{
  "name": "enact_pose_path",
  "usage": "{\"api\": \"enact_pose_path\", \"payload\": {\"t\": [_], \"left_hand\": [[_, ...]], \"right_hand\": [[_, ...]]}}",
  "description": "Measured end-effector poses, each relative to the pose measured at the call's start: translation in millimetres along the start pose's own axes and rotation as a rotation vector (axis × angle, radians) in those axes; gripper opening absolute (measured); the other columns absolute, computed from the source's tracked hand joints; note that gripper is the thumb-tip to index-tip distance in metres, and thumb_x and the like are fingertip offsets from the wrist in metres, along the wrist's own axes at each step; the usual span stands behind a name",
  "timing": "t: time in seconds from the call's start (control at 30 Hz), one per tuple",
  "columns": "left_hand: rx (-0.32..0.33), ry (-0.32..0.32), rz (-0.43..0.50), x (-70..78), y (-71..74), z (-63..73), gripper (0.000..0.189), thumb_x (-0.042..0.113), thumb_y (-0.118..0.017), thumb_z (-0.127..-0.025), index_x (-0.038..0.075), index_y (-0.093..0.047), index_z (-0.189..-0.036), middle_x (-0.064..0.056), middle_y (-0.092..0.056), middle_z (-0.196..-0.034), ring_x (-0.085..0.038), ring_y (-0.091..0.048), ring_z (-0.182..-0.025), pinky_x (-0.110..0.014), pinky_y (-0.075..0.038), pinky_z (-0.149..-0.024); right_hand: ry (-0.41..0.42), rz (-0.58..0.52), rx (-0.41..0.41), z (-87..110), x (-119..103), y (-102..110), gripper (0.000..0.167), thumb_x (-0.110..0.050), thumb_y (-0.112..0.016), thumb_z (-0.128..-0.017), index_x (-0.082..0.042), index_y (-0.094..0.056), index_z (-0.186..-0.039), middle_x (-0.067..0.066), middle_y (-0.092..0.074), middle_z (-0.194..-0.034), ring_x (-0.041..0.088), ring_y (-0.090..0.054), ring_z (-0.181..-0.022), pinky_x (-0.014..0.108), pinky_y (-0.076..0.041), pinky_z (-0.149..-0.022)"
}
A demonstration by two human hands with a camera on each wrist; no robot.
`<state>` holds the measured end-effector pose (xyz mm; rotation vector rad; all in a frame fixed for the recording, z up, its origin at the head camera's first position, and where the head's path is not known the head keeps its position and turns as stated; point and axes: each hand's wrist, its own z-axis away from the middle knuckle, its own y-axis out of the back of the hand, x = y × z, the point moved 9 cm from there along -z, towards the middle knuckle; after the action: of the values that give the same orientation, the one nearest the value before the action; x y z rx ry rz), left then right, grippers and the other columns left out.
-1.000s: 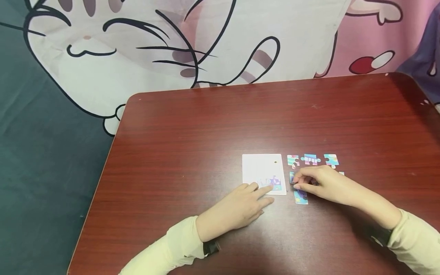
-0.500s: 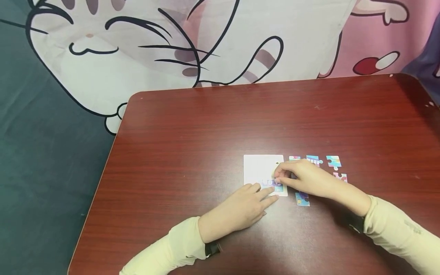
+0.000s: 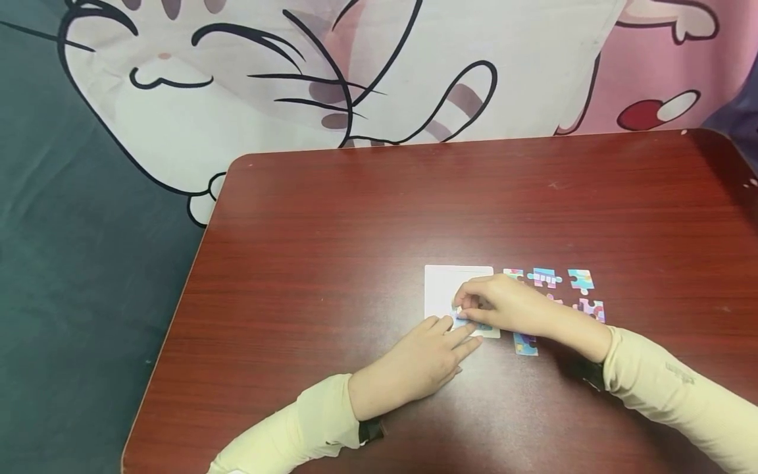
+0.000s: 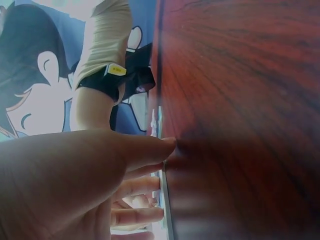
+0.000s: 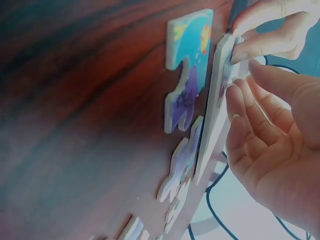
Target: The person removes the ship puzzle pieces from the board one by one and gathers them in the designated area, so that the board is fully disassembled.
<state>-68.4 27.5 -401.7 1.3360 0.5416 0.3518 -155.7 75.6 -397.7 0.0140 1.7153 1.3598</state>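
A white square puzzle board [image 3: 441,286] lies on the table, with coloured pieces along its near edge, partly hidden by both hands. My left hand [image 3: 414,362] rests with straight, spread fingers at the board's near edge; the left wrist view shows its fingertips [image 4: 156,215] against the board. Over the board, my right hand [image 3: 512,304] pinches a small jigsaw puzzle piece [image 3: 458,311] between thumb and fingertips, mostly hidden by the fingers. The right wrist view has the right hand [image 5: 272,125] beside the left hand's fingers [image 5: 267,42].
Several loose jigsaw pieces lie right of the board, including a blue and pink one [image 3: 545,277], a blue one [image 3: 581,280], a pink one [image 3: 592,309] and a blue and purple one [image 3: 525,344]. A cartoon cloth [image 3: 237,118] hangs behind the reddish-brown table [image 3: 355,217].
My right hand has moved left from the loose pieces onto the board, carrying a piece. The left hand stays in place on the board. The head view has shifted slightly.
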Motion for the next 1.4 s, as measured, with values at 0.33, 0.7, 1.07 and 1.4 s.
{"api": "enact_pose_path", "payload": {"t": [0.33, 0.7, 1.07, 1.4], "left_hand": [[-0.009, 0.024, -0.024, 0.3, 3.9, -0.4, 0.052, 0.046, -0.051, -0.092, 0.025, -0.045, -0.14, 0.007, -0.042, -0.143, -0.013, -0.046, -0.114, -0.022, -0.039, -0.087], [-0.012, 0.017, -0.05, 2.4, 4.1, -0.2, 0.052, 0.046, -0.05, -0.092, 0.024, -0.046, -0.139, 0.009, -0.042, -0.143, -0.009, -0.046, -0.107, -0.019, -0.039, -0.077], [-0.033, 0.039, -0.079, -0.2, 6.1, -0.4, 0.048, 0.044, -0.05, -0.093, 0.028, -0.047, -0.138, 0.013, -0.044, -0.141, -0.008, -0.047, -0.104, -0.018, -0.037, -0.073], [-0.055, 0.05, -0.025, -2.5, 5.4, 1.0, 0.047, 0.038, -0.051, -0.093, 0.028, -0.046, -0.139, 0.014, -0.04, -0.144, -0.006, -0.046, -0.106, -0.016, -0.036, -0.066]], "right_hand": [[-0.055, 0.023, -0.051, -10.8, 1.7, -2.5, 0.02, -0.008, -0.078, -0.071, -0.009, -0.07, -0.089, -0.008, -0.062, -0.077, 0.004, -0.053, -0.068, 0.02, -0.048, -0.063], [-0.278, 0.04, -0.219, -21.5, 8.9, -9.0, 0.022, -0.01, -0.082, -0.065, -0.011, -0.067, -0.081, -0.004, -0.06, -0.076, 0.012, -0.051, -0.072, 0.029, -0.047, -0.07], [-0.19, -0.12, -0.202, -18.8, 6.7, -12.0, 0.023, -0.005, -0.079, -0.068, -0.01, -0.063, -0.083, -0.005, -0.053, -0.069, 0.008, -0.046, -0.062, 0.021, -0.043, -0.059], [-0.112, -0.145, -0.145, -16.5, 8.9, -5.3, 0.023, -0.004, -0.078, -0.069, -0.012, -0.062, -0.083, -0.009, -0.053, -0.068, 0.005, -0.05, -0.064, 0.021, -0.047, -0.061]]}}
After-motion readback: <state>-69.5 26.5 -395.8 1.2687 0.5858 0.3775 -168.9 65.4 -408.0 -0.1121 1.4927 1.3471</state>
